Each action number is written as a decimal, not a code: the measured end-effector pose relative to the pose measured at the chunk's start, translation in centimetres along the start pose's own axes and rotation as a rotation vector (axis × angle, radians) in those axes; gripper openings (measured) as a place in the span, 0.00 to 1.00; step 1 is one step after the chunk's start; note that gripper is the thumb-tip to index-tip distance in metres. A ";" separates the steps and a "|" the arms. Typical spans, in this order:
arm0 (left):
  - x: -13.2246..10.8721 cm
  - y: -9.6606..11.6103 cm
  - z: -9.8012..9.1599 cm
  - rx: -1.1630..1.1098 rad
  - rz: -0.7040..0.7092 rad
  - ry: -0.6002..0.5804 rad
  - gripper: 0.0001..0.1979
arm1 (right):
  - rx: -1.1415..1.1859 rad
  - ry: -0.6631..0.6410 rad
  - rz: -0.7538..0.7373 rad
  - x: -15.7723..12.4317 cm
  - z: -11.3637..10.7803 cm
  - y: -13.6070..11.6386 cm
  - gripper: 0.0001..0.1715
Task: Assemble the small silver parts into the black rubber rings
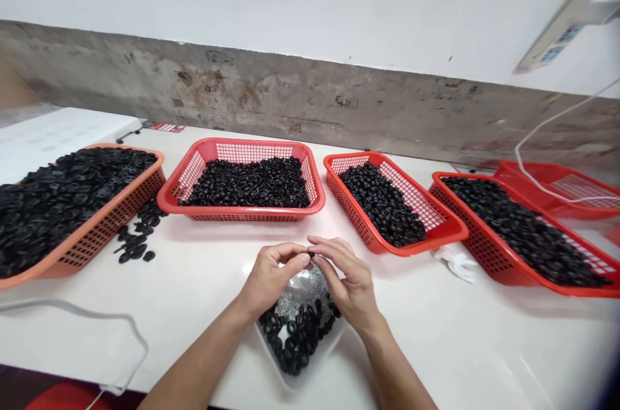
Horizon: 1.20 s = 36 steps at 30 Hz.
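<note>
Stained concrete wall [252,90] ran along the far edge of your white work table [436,339]. Your left hand [268,279] and right hand [349,287] were raised at 6 o'clock, working together on one small black rubber piece [310,256]. Both grips were narrow pinches, fingertips closed on the piece from either side; your fingers hid most of it, so its exact shape could not be confirmed.

Directly beneath your hands sat a shallow clear plastic tray [285,376], holding matte black rubber rings [293,336] over a crinkled silver liner [303,290]. Four red mesh-walled plastic baskets lay at 10, 11, 1 and 2 o'clock, each filled with black rubber parts: an orange-red basket [113,237], a red basket [242,213], a red basket [387,245] and a red basket [508,268]. Loose black pieces [138,242] lay on the table beside the 10 o'clock basket. A crumpled white glove or cloth [455,263] lay at 2 o'clock.
</note>
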<state>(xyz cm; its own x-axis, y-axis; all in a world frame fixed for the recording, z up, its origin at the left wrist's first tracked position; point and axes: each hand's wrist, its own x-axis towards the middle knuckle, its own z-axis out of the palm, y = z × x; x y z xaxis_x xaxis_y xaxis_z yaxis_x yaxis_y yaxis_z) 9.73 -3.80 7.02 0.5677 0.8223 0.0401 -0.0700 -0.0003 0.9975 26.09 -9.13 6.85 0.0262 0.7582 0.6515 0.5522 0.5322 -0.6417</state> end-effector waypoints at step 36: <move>0.0 0.0 -0.1 0.029 -0.028 0.045 0.12 | -0.005 0.029 0.113 0.0 -0.2 -0.5 0.07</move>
<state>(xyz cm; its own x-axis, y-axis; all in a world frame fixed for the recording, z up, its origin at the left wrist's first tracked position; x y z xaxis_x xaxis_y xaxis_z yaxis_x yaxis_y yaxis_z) 9.64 -3.75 7.00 0.5314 0.8470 0.0099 -0.0305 0.0075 0.9995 25.98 -9.45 7.25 0.1122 0.8021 0.5866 0.5482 0.4424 -0.7098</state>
